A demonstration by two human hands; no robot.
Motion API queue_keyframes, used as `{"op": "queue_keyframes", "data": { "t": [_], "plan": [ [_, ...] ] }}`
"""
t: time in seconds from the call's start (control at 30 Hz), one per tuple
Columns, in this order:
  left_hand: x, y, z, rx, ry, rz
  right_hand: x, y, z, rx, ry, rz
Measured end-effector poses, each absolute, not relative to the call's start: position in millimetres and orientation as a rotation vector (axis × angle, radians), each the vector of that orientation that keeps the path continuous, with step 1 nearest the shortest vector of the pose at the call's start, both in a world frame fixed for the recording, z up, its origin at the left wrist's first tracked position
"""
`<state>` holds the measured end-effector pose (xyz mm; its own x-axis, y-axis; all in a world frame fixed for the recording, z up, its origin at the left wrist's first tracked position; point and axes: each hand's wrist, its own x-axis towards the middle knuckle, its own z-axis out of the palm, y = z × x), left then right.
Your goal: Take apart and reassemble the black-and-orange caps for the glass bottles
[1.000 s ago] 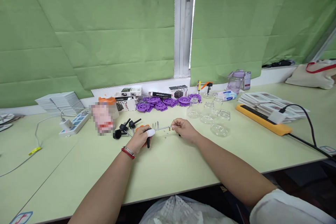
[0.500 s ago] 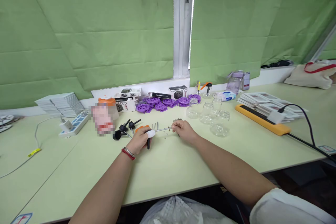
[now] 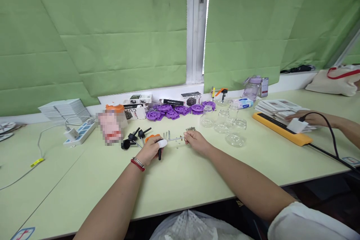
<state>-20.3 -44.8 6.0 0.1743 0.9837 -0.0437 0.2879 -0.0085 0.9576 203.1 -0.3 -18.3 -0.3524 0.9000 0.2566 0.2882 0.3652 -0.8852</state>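
My left hand is closed round a black-handled part with a thin metal rod that points right. A white covering wraps its thumb. My right hand pinches at the rod's far end; whatever small piece lies between its fingertips is hidden. Just behind that hand is a group of small springs. Tiny loose pieces lie under the rod, and a few metal pins stand behind it. Left of my left hand are several black parts with metal rods, beside an orange piece.
Clear jars stand right of my hands, and purple plastic parts lie behind. Farther right are a yellow power strip and stacked cards, where another person's hand reaches in. A white power strip sits left.
Another person's hand and forearm have come in from the right over the stacked cards. My own hands stay nearly where they were, both still at the rod.
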Motion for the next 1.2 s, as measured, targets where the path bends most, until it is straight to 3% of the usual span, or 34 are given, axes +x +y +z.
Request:
{"op": "queue_keyframes", "data": {
  "t": [0.43,1.2],
  "plan": [
    [-18.7,-46.2,9.9,1.452,1.303,0.924,209.9,1.9,-14.0,-0.842,-1.725,1.168],
    [-19.4,-44.9,7.1,1.468,1.29,0.921,208.5,0.1,-15.9,-1.022,-1.864,0.951]
  ]
}}
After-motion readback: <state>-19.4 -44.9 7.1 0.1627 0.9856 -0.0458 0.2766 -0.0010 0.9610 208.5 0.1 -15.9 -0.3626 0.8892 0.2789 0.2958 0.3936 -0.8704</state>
